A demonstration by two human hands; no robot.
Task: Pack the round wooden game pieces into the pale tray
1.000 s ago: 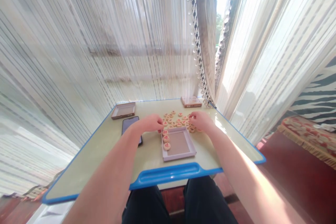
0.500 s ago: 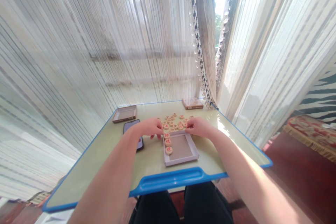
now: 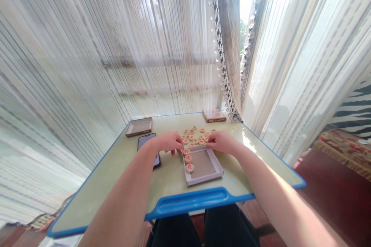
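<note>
A shallow open box tray [image 3: 206,163] lies in front of me, with three round xiangqi pieces [image 3: 188,158] in a column along its left side. My left hand [image 3: 170,142] is at the tray's far left corner, fingers curled and thumb close to the farthest of these pieces. What its fingertips hold, if anything, is hidden. At the far right corner, my right hand [image 3: 219,142] has its fingers pinched on the tray's edge. Several loose xiangqi pieces [image 3: 196,137] with red or dark characters lie scattered just beyond the tray, between both hands.
A phone [image 3: 157,161] lies left of the tray, partly behind my left forearm. An empty box part [image 3: 139,126] is at the table's far left, and a flat printed box [image 3: 213,115] at the far right. The table [image 3: 121,177] has a blue edge; string curtains [image 3: 162,65] hang behind.
The whole view has shifted slightly, placing everything a little to the right and lower. Both hands keep nearly the same positions at the tray's far corners.
</note>
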